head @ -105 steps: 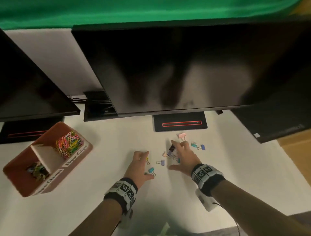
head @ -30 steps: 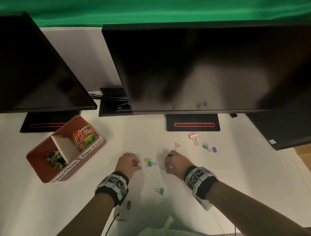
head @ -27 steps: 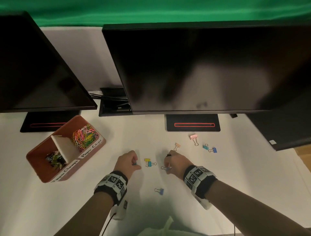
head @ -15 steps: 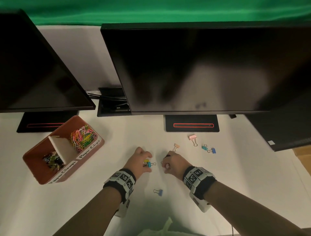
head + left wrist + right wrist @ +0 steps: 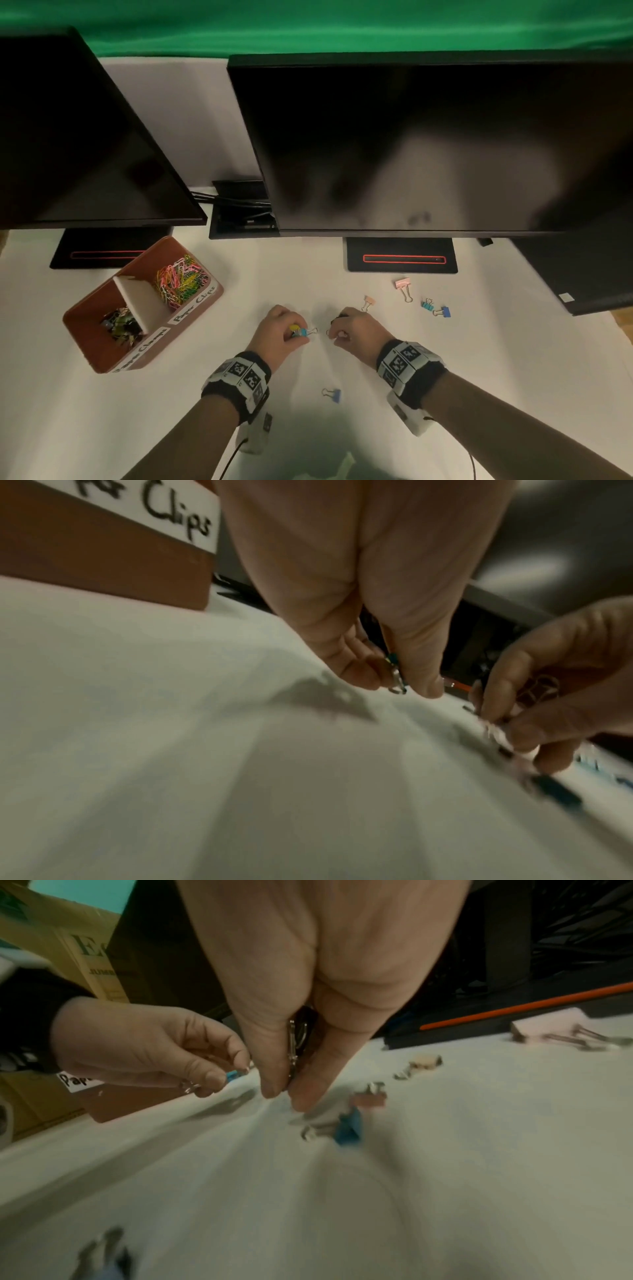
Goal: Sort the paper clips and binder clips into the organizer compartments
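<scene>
My left hand (image 5: 278,334) pinched a blue clip (image 5: 304,331); my right hand (image 5: 356,330) pinched dark clips (image 5: 298,1034). Organizer (image 5: 102,346) lay far left; loose clips (image 5: 403,286) right, on the table (image 5: 479,342).

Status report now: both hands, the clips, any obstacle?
Left hand pinches teal binder clip. Right hand grips clips. Five binder clips loose on table. Organizer unobstructed.

Clip bodies hidden inside curled fingers of left hand (image 5: 278,335) and right hand (image 5: 356,331); colours undeterminable. Organizer (image 5: 103,558) label cut off by left wrist frame edge.
</scene>
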`<act>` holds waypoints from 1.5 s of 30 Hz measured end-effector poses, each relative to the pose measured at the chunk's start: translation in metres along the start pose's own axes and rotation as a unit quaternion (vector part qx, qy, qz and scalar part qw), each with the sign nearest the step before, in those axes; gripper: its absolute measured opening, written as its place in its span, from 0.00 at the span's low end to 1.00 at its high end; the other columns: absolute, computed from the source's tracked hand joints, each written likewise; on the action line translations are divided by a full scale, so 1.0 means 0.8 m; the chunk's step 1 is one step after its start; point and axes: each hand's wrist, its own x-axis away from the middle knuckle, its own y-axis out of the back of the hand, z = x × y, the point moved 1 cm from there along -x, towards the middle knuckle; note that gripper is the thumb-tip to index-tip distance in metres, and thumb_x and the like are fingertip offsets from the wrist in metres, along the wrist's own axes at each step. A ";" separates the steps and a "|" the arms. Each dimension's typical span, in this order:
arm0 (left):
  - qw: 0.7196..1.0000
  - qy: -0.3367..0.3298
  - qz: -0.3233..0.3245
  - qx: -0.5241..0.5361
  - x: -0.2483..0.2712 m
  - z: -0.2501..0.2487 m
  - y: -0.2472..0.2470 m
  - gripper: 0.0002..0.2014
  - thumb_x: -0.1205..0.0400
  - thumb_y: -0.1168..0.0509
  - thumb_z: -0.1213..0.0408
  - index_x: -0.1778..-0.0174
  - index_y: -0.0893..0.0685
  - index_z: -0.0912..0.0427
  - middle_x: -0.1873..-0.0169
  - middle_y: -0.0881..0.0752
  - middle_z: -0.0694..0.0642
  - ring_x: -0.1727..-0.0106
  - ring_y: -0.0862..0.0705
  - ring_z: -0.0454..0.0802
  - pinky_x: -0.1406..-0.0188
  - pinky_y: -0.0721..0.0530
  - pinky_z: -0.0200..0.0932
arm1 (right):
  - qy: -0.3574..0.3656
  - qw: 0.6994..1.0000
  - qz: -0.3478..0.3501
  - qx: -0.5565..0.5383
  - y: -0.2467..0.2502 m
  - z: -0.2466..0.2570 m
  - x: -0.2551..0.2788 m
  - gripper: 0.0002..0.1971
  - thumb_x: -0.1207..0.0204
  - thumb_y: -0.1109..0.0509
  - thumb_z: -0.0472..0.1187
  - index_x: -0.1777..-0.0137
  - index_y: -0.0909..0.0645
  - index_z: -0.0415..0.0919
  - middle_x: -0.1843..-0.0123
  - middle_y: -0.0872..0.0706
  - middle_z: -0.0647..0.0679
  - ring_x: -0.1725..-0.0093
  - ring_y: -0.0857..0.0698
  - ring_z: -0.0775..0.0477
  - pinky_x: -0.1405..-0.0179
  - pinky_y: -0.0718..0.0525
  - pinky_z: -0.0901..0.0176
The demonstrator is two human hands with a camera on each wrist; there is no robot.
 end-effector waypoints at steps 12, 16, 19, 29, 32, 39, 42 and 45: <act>0.942 0.122 -0.307 0.065 0.105 0.085 0.238 0.09 0.27 0.27 0.63 0.58 0.19 0.45 0.49 0.19 0.53 0.59 0.16 0.45 0.54 0.15 0.40 | 0.227 0.972 -0.026 -0.046 -0.016 0.267 -0.107 0.07 0.24 0.32 0.36 0.49 0.14 0.42 0.41 0.22 0.47 0.44 0.23 0.51 0.40 0.27 0.73; 0.929 0.178 -0.278 0.168 0.125 0.147 0.265 0.11 0.28 0.39 0.40 0.57 0.17 0.38 0.49 0.13 0.57 0.48 0.14 0.58 0.43 0.17 0.62 | 0.224 0.975 0.014 -0.001 -0.056 0.347 -0.141 0.08 0.22 0.35 0.37 0.49 0.15 0.44 0.34 0.24 0.46 0.35 0.25 0.44 0.33 0.29 0.56; 0.927 0.169 -0.287 0.173 0.132 0.149 0.272 0.17 0.25 0.47 0.38 0.50 0.18 0.35 0.44 0.15 0.58 0.42 0.16 0.59 0.37 0.20 0.62 | 0.224 0.973 0.031 0.042 -0.072 0.365 -0.151 0.11 0.21 0.38 0.36 0.46 0.15 0.44 0.23 0.32 0.41 0.23 0.35 0.40 0.23 0.40 0.54; 0.990 -0.007 -0.120 0.069 0.094 0.046 0.205 0.11 0.16 0.42 0.56 0.44 0.18 0.53 0.51 0.15 0.48 0.50 0.17 0.43 0.48 0.19 0.40 | 0.100 0.994 -0.042 0.024 -0.007 0.179 -0.054 0.11 0.23 0.33 0.41 0.42 0.18 0.50 0.42 0.22 0.49 0.51 0.20 0.50 0.44 0.18 0.57; 0.997 -0.062 -0.038 0.023 0.065 0.009 0.144 0.08 0.19 0.37 0.60 0.45 0.17 0.52 0.53 0.17 0.45 0.57 0.18 0.41 0.55 0.21 0.35 | -0.016 0.997 -0.042 0.068 0.005 0.092 -0.007 0.14 0.24 0.32 0.42 0.39 0.20 0.51 0.42 0.22 0.49 0.49 0.22 0.49 0.40 0.20 0.54; 0.973 -0.104 0.190 -0.081 0.040 -0.040 -0.010 0.17 0.28 0.26 0.55 0.44 0.19 0.52 0.52 0.22 0.48 0.57 0.21 0.45 0.53 0.19 0.38 | -0.064 0.993 0.004 0.096 -0.012 -0.009 0.060 0.14 0.24 0.33 0.39 0.38 0.18 0.47 0.27 0.25 0.48 0.29 0.27 0.45 0.28 0.29 0.55; 0.949 -0.107 0.262 -0.142 0.044 -0.043 -0.051 0.22 0.32 0.24 0.57 0.43 0.19 0.54 0.46 0.23 0.51 0.50 0.23 0.47 0.47 0.21 0.39 | -0.063 0.996 -0.020 0.063 -0.013 -0.026 0.065 0.11 0.24 0.33 0.37 0.44 0.16 0.43 0.32 0.21 0.45 0.33 0.23 0.43 0.29 0.26 0.50; 0.934 -0.119 0.281 -0.183 0.047 -0.040 -0.070 0.19 0.30 0.26 0.61 0.44 0.18 0.56 0.47 0.26 0.51 0.49 0.26 0.45 0.43 0.23 0.42 | -0.079 0.996 -0.042 0.031 -0.008 -0.043 0.071 0.13 0.25 0.32 0.37 0.41 0.17 0.44 0.43 0.18 0.44 0.44 0.19 0.41 0.37 0.21 0.49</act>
